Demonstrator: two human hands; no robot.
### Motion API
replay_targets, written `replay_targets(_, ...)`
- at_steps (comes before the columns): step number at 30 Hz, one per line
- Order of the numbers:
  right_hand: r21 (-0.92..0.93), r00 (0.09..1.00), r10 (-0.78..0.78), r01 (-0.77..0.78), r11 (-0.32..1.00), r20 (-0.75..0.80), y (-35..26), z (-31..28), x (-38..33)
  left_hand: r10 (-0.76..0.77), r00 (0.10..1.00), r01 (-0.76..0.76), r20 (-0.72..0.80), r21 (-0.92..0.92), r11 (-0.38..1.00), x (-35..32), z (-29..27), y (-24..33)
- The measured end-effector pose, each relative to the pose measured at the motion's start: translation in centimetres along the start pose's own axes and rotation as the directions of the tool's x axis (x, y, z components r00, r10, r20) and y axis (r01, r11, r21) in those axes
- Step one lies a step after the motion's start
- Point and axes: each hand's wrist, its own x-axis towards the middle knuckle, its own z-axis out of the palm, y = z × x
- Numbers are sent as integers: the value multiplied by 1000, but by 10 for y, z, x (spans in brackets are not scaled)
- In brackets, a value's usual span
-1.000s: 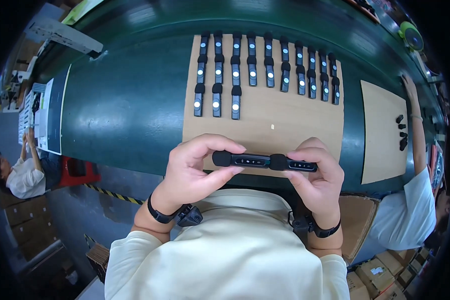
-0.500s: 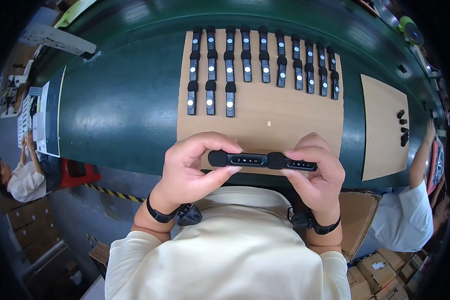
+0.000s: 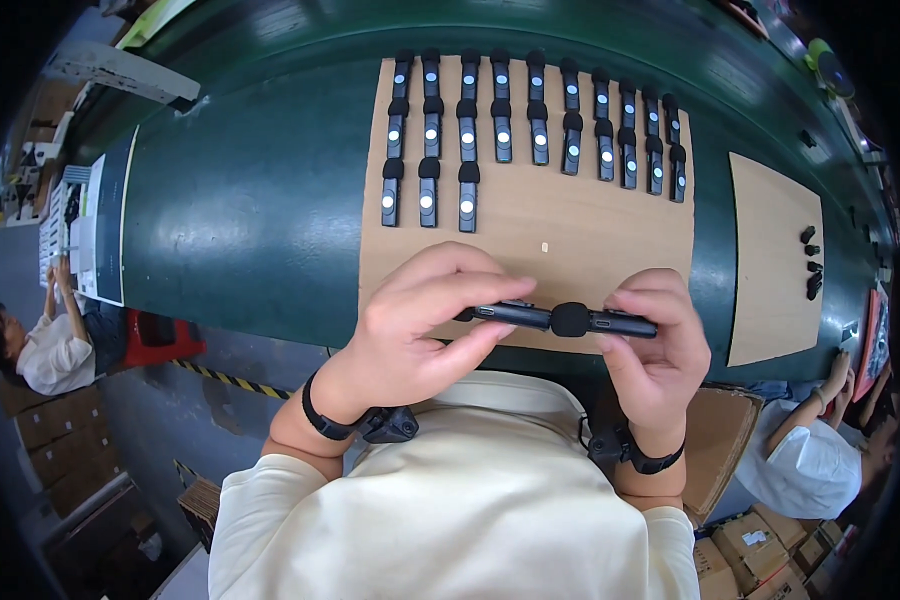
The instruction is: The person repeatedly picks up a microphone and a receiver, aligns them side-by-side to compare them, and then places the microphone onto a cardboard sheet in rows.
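Observation:
My left hand (image 3: 410, 325) pinches a small black clip-on wireless microphone (image 3: 518, 315) between thumb and fingers; its edge, with a small port, faces up, and its left end is mostly hidden by the fingers. My right hand (image 3: 662, 345) pinches another such microphone (image 3: 622, 323), whose black foam windscreen (image 3: 571, 319) points left, against or very near the end of the first one. Both are held level above the near part of a brown cardboard sheet (image 3: 530, 205). On its far part, several similar microphones (image 3: 468, 195) with foam tops and round pale stickers lie in rows.
The green table (image 3: 230, 220) runs across under the cardboard. A second cardboard sheet (image 3: 770, 320) at right bears several small black pieces (image 3: 813, 265). People sit at left (image 3: 55, 345) and right (image 3: 805, 455). A pale metal bar (image 3: 120, 75) juts in at the far left.
Both microphones have been rolled from their button faces to their port edges and shifted slightly right. The person at right has drawn an arm back from the table.

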Motion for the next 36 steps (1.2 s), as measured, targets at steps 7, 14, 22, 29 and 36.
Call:
replay_targets(7,145,979,169,-152,978,-113,-3,-8,-2,66,998,-64,17,-55,996,5,5,-11)
replay_targets(14,-229,987,-16,52,972,157,0,9,9,-4,1000,1,-26,-135,991,2,14,-15)
replay_targets(22,-154,992,-46,65,986,121,8,21,10,69,998,-69,-17,-52,996,3,15,-14)
replay_targets(29,-182,992,-29,51,982,124,12,19,11,122,992,-120,-41,59,991,7,18,-15)
replay_targets(36,-227,996,48,-28,974,81,24,8,-1,234,972,-200,-27,430,880,22,15,-26)
